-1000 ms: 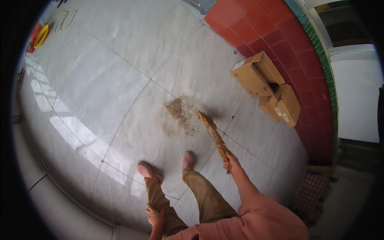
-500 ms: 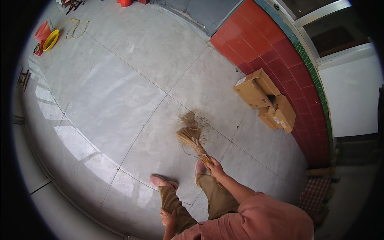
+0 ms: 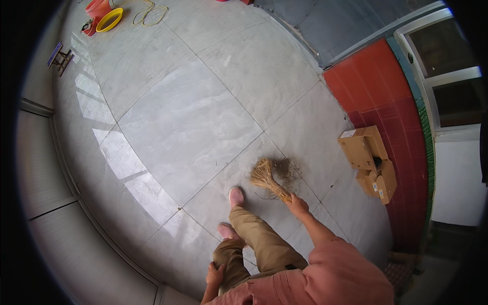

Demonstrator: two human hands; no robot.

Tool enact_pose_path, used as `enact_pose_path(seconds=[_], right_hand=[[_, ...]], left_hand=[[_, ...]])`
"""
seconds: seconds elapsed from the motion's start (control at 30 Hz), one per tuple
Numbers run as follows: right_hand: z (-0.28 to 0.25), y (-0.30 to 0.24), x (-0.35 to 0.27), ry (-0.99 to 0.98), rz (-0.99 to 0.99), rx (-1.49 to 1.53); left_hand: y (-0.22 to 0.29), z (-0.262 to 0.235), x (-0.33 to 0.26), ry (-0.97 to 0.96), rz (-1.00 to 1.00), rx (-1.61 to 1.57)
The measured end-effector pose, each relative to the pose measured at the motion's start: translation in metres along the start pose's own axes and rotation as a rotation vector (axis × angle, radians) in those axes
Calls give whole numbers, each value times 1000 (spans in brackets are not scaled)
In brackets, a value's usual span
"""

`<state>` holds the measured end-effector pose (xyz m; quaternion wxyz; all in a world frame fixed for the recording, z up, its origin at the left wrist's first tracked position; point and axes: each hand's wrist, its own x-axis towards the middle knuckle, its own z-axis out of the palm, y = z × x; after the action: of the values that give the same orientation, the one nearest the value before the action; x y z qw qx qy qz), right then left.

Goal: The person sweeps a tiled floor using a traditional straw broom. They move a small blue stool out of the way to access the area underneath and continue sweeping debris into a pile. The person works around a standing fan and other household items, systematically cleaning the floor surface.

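My right hand (image 3: 297, 204) is closed around the handle of a short straw broom (image 3: 274, 187). The broom's flared bristles touch the grey tiled floor and point away to the left. Just right of them lies a brown patch of dirt (image 3: 287, 172), with loose specks scattered around it. My left hand (image 3: 215, 273) rests on my left trouser leg near the knee, holding no object; its fingers are partly hidden. My feet, in pink shoes, stand left of the broom, the right one farther forward.
Cardboard boxes (image 3: 370, 158) stand against the red tiled wall (image 3: 378, 101) on the right. At the far left are a yellow basin (image 3: 109, 20), a red bucket (image 3: 98, 7), a pale hose (image 3: 147, 14) and a small stool (image 3: 62, 58). A ribbed panel (image 3: 71, 249) borders the left side.
The broom's bristles have moved from the near side of the dirt to its left. My right foot has stepped forward, and the view has shifted left. My left hand stays on my leg.
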<state>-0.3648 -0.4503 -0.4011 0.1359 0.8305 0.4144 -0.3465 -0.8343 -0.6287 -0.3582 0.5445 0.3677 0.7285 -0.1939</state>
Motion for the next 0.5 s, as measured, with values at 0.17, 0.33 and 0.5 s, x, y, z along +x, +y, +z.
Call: enact_pose_path(seconds=[0.17,0.33,0.5], right_hand=[[-68,-63,-40,-84,9,374],[-96,-132,-10,-262,-31,492],[-108,-308,-12,-482,-72,562]], left_hand=[[60,-109,-17,223,-85,-176],[87,-195,-14,260,-109,-209],[63,-234,37,229,-218,-344]])
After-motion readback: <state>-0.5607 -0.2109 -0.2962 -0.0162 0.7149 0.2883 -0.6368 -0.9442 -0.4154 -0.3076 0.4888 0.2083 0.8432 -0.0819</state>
